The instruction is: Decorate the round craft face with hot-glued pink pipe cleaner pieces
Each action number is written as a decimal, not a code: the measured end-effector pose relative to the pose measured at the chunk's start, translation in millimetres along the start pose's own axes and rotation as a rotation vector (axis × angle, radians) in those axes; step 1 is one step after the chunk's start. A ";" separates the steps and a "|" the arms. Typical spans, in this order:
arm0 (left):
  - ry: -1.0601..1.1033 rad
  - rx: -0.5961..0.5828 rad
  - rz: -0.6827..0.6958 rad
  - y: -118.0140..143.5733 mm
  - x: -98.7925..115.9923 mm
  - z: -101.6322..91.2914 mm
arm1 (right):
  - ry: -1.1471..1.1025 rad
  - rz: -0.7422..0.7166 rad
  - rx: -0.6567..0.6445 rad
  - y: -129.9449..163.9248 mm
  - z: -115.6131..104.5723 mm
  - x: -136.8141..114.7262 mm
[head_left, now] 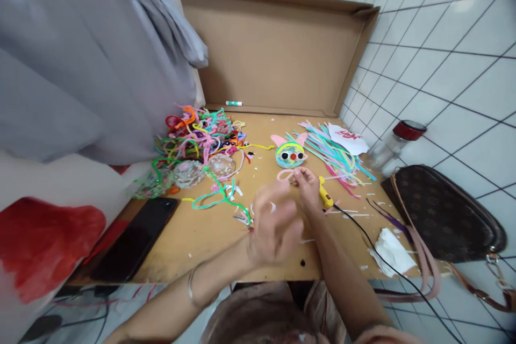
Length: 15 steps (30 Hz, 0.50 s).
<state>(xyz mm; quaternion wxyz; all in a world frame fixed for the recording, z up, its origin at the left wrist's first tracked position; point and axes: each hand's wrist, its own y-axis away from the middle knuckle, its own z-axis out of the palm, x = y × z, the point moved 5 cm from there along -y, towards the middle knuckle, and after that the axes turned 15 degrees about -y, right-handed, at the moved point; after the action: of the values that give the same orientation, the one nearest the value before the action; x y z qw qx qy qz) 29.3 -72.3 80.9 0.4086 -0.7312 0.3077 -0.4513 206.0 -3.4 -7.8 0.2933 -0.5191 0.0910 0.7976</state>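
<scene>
A pink pipe cleaner (285, 174), bent into a loop, is pinched in the fingers of the right hand (307, 185) near the middle of the wooden bench (209, 236). The left hand (274, 226) is blurred above the bench just in front of it, fingers loosely spread, nothing seen in its grip. A yellow glue gun (325, 194) lies just beside the right hand, its black cord (374, 250) trailing over the near edge. Just beyond the loop a round fuzzy face (290, 155) with pink ears and googly eyes is laid flat. A tangled heap of bright pipe cleaners (197, 137) is spread to the left, a fan of straight ones (334, 153) to the right. Bare wood is left between the heap and the near edge, bounded on the left by a glossy black phone (135, 239). The back is closed off by a cardboard sheet (274, 54), the left by grey cloth (80, 54). A crumpled white tissue (393, 252) and a brown patterned handbag (443, 215) are found at the right edge, near a red-lidded jar (397, 145).
</scene>
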 end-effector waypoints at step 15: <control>0.672 -0.222 -0.881 29.9 -88.2 97.0 | -0.139 0.061 -0.098 10.3 10.8 3.9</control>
<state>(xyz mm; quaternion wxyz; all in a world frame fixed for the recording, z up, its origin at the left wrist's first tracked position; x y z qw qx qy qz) 79.7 16.7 -6.5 -0.0183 -0.6453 0.1321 -0.7522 190.7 -5.4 -8.0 0.2486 -0.4734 0.0469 0.8437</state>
